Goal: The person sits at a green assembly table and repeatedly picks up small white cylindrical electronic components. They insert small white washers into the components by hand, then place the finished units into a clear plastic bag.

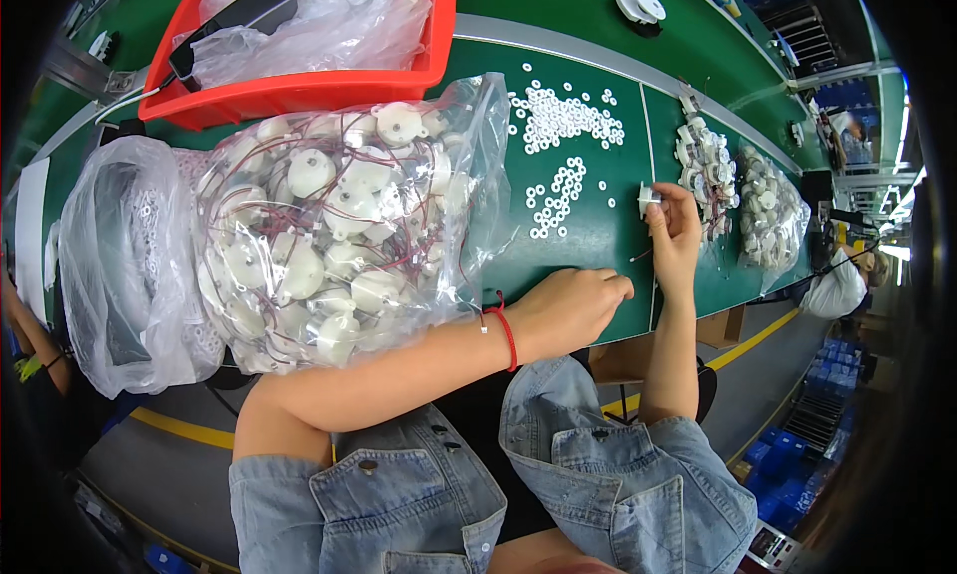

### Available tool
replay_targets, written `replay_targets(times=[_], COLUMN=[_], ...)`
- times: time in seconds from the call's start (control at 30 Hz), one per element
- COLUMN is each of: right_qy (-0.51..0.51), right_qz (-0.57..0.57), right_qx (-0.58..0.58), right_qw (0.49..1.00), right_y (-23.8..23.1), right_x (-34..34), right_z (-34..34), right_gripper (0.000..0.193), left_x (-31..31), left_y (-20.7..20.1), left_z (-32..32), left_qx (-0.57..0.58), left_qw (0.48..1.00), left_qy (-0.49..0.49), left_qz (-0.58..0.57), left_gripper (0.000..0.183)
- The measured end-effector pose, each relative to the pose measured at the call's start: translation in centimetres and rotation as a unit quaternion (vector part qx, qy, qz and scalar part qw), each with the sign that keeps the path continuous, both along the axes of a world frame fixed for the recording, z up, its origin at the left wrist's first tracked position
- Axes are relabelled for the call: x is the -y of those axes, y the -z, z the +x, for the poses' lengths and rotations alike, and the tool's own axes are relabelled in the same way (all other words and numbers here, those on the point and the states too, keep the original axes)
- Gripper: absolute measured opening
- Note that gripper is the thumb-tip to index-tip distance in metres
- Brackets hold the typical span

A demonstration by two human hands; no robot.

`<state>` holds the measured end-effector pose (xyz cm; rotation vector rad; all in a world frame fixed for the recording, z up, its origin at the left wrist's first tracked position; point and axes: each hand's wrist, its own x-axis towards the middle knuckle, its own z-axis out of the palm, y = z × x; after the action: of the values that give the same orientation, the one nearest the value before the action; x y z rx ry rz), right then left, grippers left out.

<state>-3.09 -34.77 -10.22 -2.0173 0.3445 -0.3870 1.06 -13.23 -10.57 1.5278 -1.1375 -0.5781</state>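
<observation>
Right hand [679,233] pinches white part [647,199] between loose white rings [570,119] and heap of parts [706,160]; left hand [576,309] loosely curled, contents can't tell; full clear bag [487,141] suggests much left, finished count unclear.

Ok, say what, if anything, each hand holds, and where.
The right hand pinches a small white part by its right side; whether the left hand holds anything cannot be told.
</observation>
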Motion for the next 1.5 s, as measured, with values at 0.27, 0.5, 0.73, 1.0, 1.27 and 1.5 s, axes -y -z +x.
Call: replay_targets(times=[0.27,0.5,0.73,1.0,1.27,1.5], right_qy=[-0.035,-0.010,0.001,0.045,0.040,0.026], right_qz=[0.000,-0.208,-0.170,-0.021,0.114,0.222], right_qx=[-0.022,-0.019,-0.048,0.029,0.032,-0.005], right_qw=[0.999,0.978,0.984,0.998,0.992,0.975], right_y=[-1.9,-2.8,-1.8,-0.3,-1.0,-1.3], right_x=[-0.5,-3.6,-2.2,-4.0,-4.5,-4.0], right_z=[1.3,0.9,0.5,-0.1,0.2,1.3], right_gripper=[0.020,0.025,0.039,0.034,0.030,0.028], left_x=[0.0,0.0,0.1,0.1,0.0,0.1], left_y=[0.1,0.1,0.2,0.2,0.2,0.3], left_z=[0.2,0.0,0.1,0.1,0.1,0.1], left_qx=[0.031,0.036,0.034,0.034,0.030,0.029], left_qw=[1.000,0.999,0.999,0.999,0.999,1.000], left_qy=[0.004,0.009,0.007,0.004,0.000,0.007], left_qz=[0.003,0.005,-0.008,-0.006,-0.020,-0.011], left_gripper=[0.016,0.016,0.016,0.016,0.016,0.017])
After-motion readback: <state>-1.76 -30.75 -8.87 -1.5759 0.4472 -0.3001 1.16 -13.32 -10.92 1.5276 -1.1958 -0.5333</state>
